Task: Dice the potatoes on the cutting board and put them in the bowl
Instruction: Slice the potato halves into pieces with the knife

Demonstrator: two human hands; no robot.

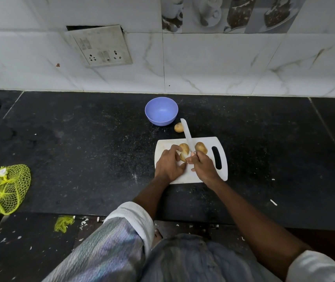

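White knife (186, 137): my right hand (205, 167) gripped its handle, fingers curled round it, with the blade pointing away from me and passing between two potatoes on the board.
Left hand (169, 164): my fingers (175, 148) were curled over the near-left potato (184, 152), pinning it to the board; its pale cut face showed beside my fingertips.
Second potato (201, 147): it lay on the board just right of the blade, skin on, apart from my hands.
Cutting board (221, 174): white plastic with a slot handle on its right side, flat on the worktop under both hands.
Third potato (179, 127): it sat off the board on the worktop, between the board's far edge and the bowl, just behind the blade's tip.
Bowl (161, 111): lilac plastic, upright beyond the board near the wall, with no potato pieces in it.
Worktop (81, 149): dark speckled stone.
Net bag (3, 188): yellow mesh, at the worktop's far left edge, well apart from the board.
Wall: pale marbled tiles with a switch plate (101, 46) above the worktop.
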